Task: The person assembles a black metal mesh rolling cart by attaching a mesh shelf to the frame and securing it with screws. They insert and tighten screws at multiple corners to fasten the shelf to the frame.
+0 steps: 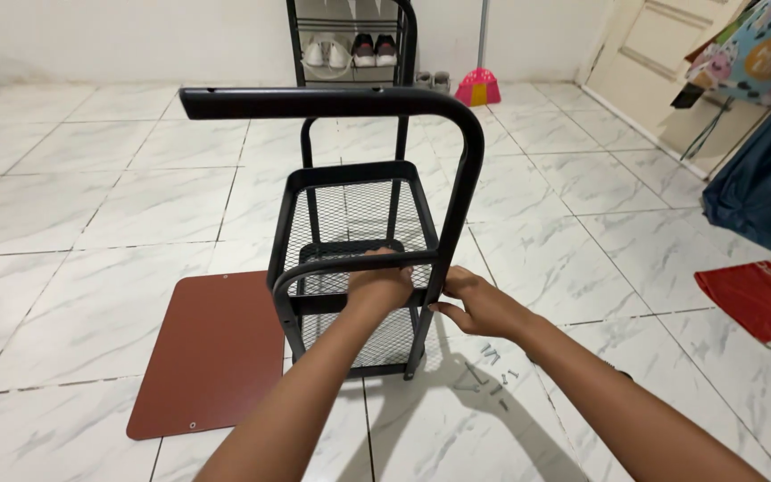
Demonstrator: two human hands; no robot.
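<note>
Head view, left to right: reddish-brown board (211, 353) flat on the tiled floor (73, 268), left of both hands. Left hand (378, 284) clenched over the near curved bar of the black metal mesh rack (359, 214); right hand (479, 303) just beside it, fingertips pinching the rack's right upright. Small screws (491, 357) lie on the tiles just below the right hand.

Left hand (378, 284) and right hand (476, 303) grip black mesh rack (363, 210) on tiles
</note>
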